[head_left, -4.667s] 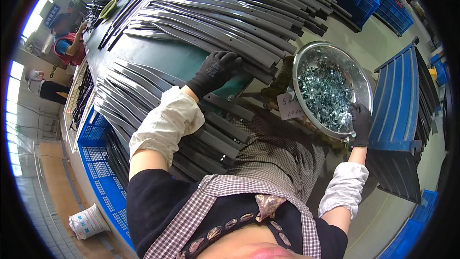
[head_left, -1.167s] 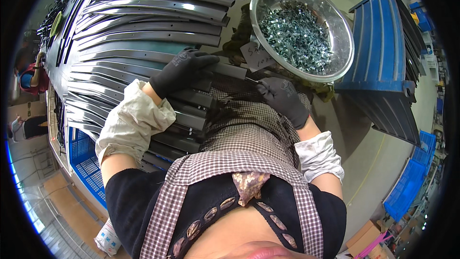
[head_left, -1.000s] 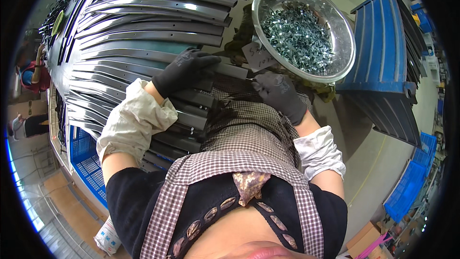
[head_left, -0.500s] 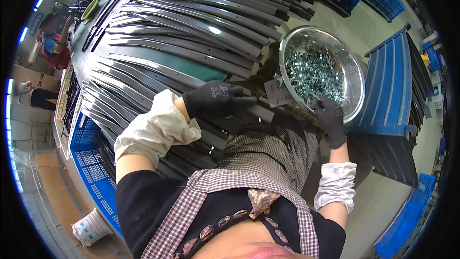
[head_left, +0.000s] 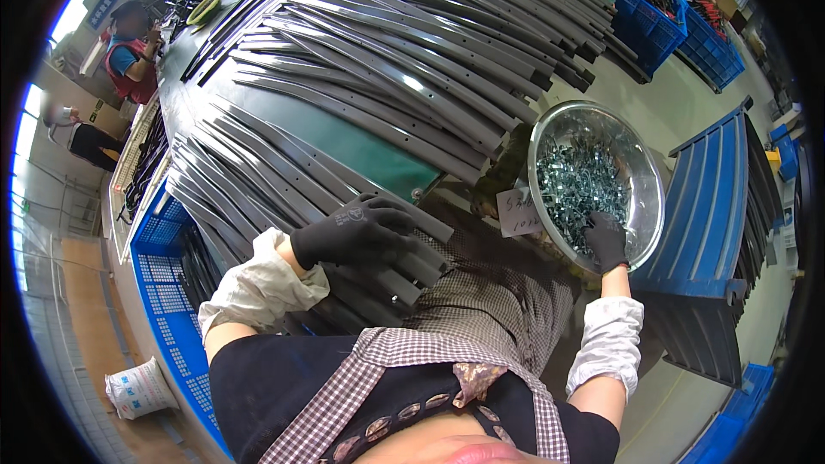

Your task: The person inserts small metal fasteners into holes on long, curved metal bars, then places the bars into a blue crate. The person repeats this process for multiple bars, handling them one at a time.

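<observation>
My left hand (head_left: 359,234), in a black glove, is over the near ends of long dark strips (head_left: 284,155). Its fingers are curled round the end of one strip, which shows past the fingertips. Below it lie more strip ends, one with a small shiny piece (head_left: 394,299) on it. On the right, my black-gloved right hand (head_left: 607,241) reaches inside a round metal bowl (head_left: 656,198). The bowl holds a heap of small shiny metal clips (head_left: 580,185). My right fingers are bunched against the heap; their tips, and anything in them, are hidden.
A paper tag (head_left: 520,213) hangs by the bowl. Many strips cover the green-topped table (head_left: 378,163). A blue crate (head_left: 172,292) stands at left, a blue ribbed container (head_left: 709,198) at right, and blue bins (head_left: 649,30) far right. Another person (head_left: 131,60) is far left.
My right hand has moved from the bowl's near rim deeper into the clips. My left hand has drawn back toward me and left, over the strip ends. The whole view has shifted.
</observation>
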Action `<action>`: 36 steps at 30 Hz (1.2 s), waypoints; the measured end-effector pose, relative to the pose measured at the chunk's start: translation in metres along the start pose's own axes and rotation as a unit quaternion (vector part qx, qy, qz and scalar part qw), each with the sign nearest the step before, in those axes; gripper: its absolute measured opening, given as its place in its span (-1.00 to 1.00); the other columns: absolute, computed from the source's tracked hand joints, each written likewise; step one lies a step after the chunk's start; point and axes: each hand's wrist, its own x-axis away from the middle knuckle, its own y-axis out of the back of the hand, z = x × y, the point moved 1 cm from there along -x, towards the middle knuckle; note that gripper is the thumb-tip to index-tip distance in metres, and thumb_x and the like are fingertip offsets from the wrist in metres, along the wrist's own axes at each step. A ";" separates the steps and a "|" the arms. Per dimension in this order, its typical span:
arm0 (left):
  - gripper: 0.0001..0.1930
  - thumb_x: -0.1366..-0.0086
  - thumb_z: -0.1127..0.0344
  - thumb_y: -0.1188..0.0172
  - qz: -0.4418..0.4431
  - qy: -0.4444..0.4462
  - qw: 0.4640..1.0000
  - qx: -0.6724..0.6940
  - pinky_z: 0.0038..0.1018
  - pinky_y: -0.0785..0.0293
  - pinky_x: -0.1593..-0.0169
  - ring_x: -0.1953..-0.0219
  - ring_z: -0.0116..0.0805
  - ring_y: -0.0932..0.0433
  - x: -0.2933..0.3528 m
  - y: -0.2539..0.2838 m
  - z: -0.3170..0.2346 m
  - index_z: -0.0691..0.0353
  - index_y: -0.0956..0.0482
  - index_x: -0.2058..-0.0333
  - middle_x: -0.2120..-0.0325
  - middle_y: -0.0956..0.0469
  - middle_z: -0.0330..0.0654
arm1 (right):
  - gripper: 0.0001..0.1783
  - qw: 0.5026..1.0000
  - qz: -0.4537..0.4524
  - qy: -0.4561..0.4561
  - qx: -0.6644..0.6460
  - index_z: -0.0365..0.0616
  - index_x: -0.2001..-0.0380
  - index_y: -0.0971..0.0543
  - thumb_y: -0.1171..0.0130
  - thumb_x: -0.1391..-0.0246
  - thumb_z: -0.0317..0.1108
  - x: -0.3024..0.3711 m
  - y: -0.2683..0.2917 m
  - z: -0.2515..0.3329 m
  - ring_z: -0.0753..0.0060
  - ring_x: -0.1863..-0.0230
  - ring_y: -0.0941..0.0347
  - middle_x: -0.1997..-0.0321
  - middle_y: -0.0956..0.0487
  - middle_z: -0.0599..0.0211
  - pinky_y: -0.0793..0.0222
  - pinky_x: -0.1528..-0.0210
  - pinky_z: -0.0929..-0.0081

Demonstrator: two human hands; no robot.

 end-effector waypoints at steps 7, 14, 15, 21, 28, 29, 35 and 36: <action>-0.59 -0.11 0.32 -0.34 -0.032 0.118 0.990 0.073 -0.19 -0.34 -0.21 -0.13 -0.05 -0.47 -0.031 0.005 0.072 0.13 -0.60 0.01 -0.06 -0.53 -0.10 | -0.75 0.993 -0.070 -0.037 -0.091 -0.04 0.25 -0.67 -0.15 -0.07 -0.18 0.008 0.043 0.012 0.00 0.14 -0.56 0.22 -0.64 0.13 -0.45 0.11 0.14; -0.55 -0.02 0.34 -0.35 -0.057 0.109 0.977 -0.173 -0.19 -0.42 -0.04 0.00 -0.11 -0.50 -0.066 -0.011 0.091 0.02 -0.56 0.04 0.10 -0.51 -0.17 | -0.82 0.985 -0.092 -0.044 -0.138 -0.16 0.36 -0.61 -0.13 -0.09 -0.29 0.021 0.074 0.025 -0.01 0.25 -0.53 0.33 -0.60 0.08 -0.40 0.20 0.17; -0.59 -0.03 0.33 -0.34 -0.046 0.094 0.978 -0.181 -0.21 -0.44 -0.01 0.04 -0.13 -0.51 -0.068 -0.012 0.089 0.00 -0.57 0.08 0.15 -0.50 -0.18 | -0.80 0.980 -0.095 -0.039 -0.171 -0.20 0.37 -0.59 -0.17 -0.08 -0.27 0.024 0.077 0.026 0.02 0.34 -0.51 0.39 -0.57 0.05 -0.37 0.25 0.18; -0.79 -0.08 0.31 -0.29 -0.045 0.017 0.987 -0.154 -0.25 -0.49 0.14 0.19 -0.18 -0.54 -0.074 -0.026 0.068 -0.02 -0.55 0.26 0.27 -0.47 -0.23 | -0.81 0.886 -0.011 -0.132 -0.444 -0.25 0.34 -0.58 -0.26 -0.15 -0.32 0.046 0.103 0.068 0.61 0.48 -0.35 0.50 -0.49 0.45 -0.28 0.37 0.54; -0.76 -0.05 0.25 -0.29 -0.057 -0.004 0.980 -0.191 -0.25 -0.47 0.15 0.19 -0.14 -0.54 -0.072 -0.034 0.069 -0.03 -0.55 0.25 0.26 -0.48 -0.21 | -0.85 0.860 -0.102 -0.001 -0.500 -0.31 0.27 -0.59 -0.21 -0.20 -0.41 0.073 0.086 0.108 0.60 0.40 -0.38 0.45 -0.55 0.38 -0.35 0.27 0.54; -0.73 -0.07 0.22 -0.30 -0.038 0.005 0.983 -0.179 -0.24 -0.46 0.12 0.18 -0.11 -0.54 -0.070 -0.031 0.068 -0.01 -0.56 0.21 0.23 -0.51 -0.21 | -0.84 0.863 -0.067 -0.009 -0.500 -0.31 0.25 -0.59 -0.20 -0.20 -0.40 0.079 0.094 0.117 0.55 0.40 -0.40 0.45 -0.56 0.34 -0.37 0.25 0.50; -0.68 -0.15 0.23 -0.29 -0.036 0.052 0.990 -0.129 -0.21 -0.42 0.02 0.08 -0.10 -0.54 -0.067 -0.033 0.066 0.00 -0.57 0.08 0.13 -0.56 -0.19 | -0.86 0.770 0.018 -0.025 -0.637 -0.29 0.24 -0.61 -0.20 -0.22 -0.43 0.102 0.096 0.153 0.82 0.53 -0.19 0.50 -0.43 0.62 -0.11 0.48 0.73; -0.68 -0.16 0.23 -0.29 -0.038 0.049 0.990 -0.125 -0.20 -0.42 0.02 0.09 -0.09 -0.56 -0.067 -0.031 0.066 0.01 -0.57 0.08 0.13 -0.57 -0.18 | -0.87 0.762 0.013 -0.015 -0.647 -0.30 0.25 -0.61 -0.20 -0.22 -0.44 0.104 0.092 0.159 0.83 0.54 -0.16 0.50 -0.42 0.64 -0.08 0.50 0.73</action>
